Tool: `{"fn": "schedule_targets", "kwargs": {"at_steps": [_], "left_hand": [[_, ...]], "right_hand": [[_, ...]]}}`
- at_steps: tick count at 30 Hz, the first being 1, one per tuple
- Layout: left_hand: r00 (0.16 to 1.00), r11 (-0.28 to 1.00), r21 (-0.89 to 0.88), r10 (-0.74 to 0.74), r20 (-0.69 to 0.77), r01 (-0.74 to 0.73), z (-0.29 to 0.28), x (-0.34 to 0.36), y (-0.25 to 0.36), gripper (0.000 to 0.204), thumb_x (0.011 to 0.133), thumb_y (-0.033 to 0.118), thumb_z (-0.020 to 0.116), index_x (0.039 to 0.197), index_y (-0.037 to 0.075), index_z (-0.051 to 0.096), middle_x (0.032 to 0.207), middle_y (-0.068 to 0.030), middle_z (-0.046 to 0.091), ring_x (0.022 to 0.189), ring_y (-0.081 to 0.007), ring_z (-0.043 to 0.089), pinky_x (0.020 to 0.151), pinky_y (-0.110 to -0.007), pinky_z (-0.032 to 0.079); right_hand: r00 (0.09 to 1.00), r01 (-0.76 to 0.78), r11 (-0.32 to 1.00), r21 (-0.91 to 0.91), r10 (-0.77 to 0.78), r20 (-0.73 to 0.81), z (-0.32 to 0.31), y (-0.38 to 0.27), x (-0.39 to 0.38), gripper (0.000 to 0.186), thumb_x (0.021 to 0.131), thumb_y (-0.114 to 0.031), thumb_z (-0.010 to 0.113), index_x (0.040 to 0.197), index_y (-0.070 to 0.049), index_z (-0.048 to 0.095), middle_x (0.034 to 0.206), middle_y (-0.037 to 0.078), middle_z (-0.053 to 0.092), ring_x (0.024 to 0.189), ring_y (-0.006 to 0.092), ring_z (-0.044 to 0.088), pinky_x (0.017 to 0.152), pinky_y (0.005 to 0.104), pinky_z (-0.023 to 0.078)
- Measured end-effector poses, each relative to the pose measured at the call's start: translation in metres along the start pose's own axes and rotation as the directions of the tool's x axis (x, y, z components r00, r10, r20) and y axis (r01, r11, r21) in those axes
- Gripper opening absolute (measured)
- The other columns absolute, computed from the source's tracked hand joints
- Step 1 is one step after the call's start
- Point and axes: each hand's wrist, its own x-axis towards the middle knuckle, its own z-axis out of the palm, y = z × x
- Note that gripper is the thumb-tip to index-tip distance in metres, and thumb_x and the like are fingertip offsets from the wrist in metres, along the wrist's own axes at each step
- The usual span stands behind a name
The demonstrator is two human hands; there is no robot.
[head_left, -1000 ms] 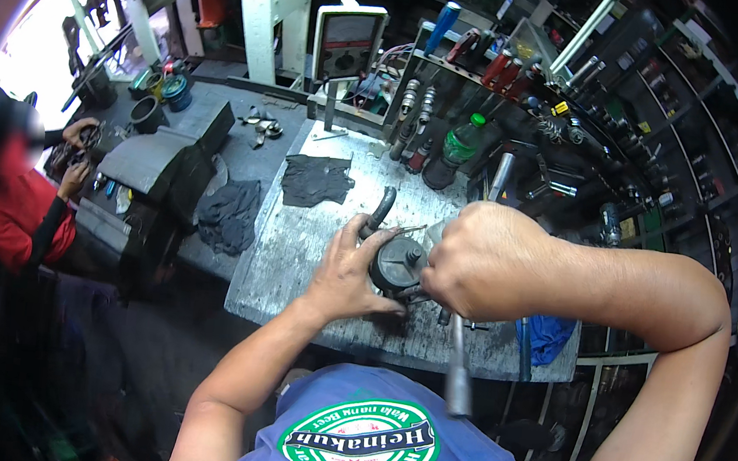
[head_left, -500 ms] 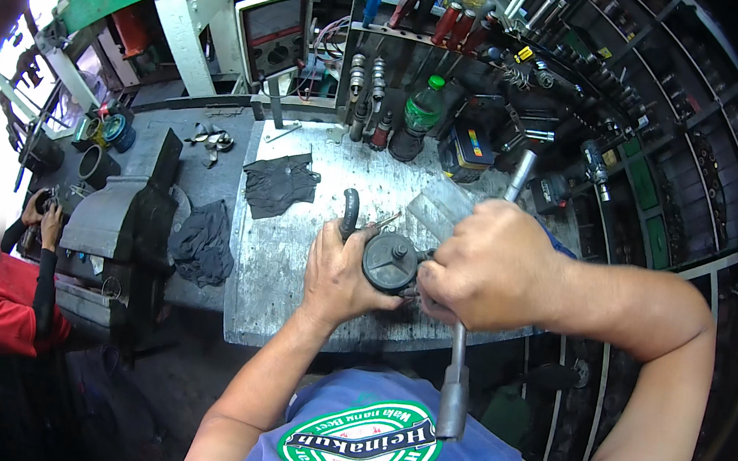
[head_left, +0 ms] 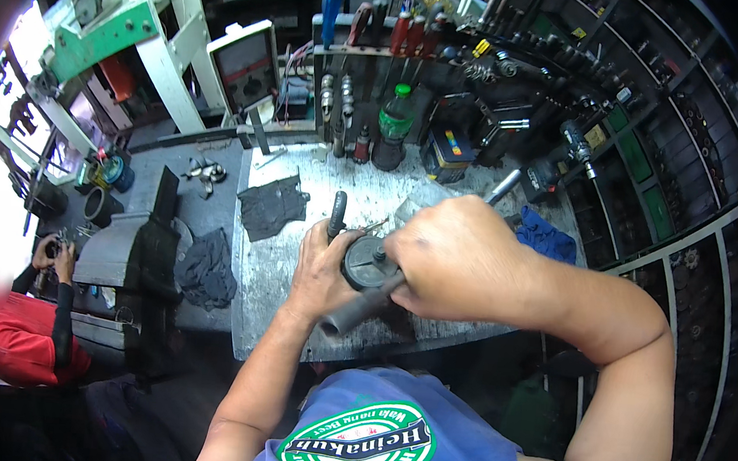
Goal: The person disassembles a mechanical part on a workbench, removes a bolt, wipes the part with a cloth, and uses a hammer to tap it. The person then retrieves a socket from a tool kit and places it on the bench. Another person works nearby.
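On the metal-topped bench, my left hand grips a round dark part with a raised centre knob; it looks like a small pump or valve body. A short black hose stub sticks up beside its index finger. My right hand is closed around a long metal socket wrench, slanting from upper right to lower left. Its wide hollow end passes just in front of the round part; whether they touch I cannot tell. A clear flat plastic piece lies partly behind my right hand.
Black cloths and a blue rag lie about. Behind stand a green-capped bottle, a dark box and a screwdriver rack. A bench vise is at left; a co-worker in red handles something there.
My right hand has swung the wrench from nearly upright to a slant, its hollow end moving left and up, in front of the round part. My left hand keeps its hold.
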Motion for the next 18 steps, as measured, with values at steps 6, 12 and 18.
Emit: {"fn": "schedule_targets", "kwargs": {"at_steps": [6, 12, 18], "left_hand": [[0.939, 0.930, 0.162, 0.341, -0.047, -0.330, -0.002, -0.028, 0.011, 0.066, 0.076, 0.027, 0.097, 0.137, 0.014, 0.074, 0.163, -0.0222, 0.042, 0.154, -0.0528, 0.034, 0.126, -0.063, 0.035], [0.961, 0.966, 0.098, 0.250, -0.122, -0.239, -0.003, -0.010, 0.051, 0.046, 0.078, 0.011, 0.087, 0.123, 0.009, 0.079, 0.143, -0.0145, 0.066, 0.147, -0.0460, 0.049, 0.125, -0.057, 0.038], [0.939, 0.952, 0.069, 0.279, 0.200, -0.298, -0.006, 0.038, 0.065, 0.056, 0.075, 0.010, 0.079, 0.131, 0.002, 0.072, 0.144, -0.0159, 0.065, 0.147, -0.0415, 0.051, 0.127, -0.056, 0.035]], "right_hand": [[0.977, 0.194, 0.974, 0.117, -0.203, 0.065, -0.010, 0.021, -0.001, 0.016, 0.077, -0.010, 0.075, 0.091, -0.002, 0.078, 0.085, 0.019, 0.076, 0.087, 0.0416, 0.077, 0.076, 0.0512, 0.062], [0.926, 0.364, 0.916, -0.170, -0.375, -0.035, -0.034, 0.048, -0.020, 0.011, 0.086, -0.011, 0.076, 0.095, -0.010, 0.082, 0.089, 0.009, 0.080, 0.090, 0.0258, 0.080, 0.082, 0.0424, 0.059], [0.958, 0.288, 0.935, -0.209, -0.284, 0.051, -0.034, 0.081, -0.024, 0.011, 0.089, -0.012, 0.075, 0.096, -0.014, 0.083, 0.102, 0.005, 0.080, 0.098, 0.0231, 0.076, 0.094, 0.0431, 0.049]]}}
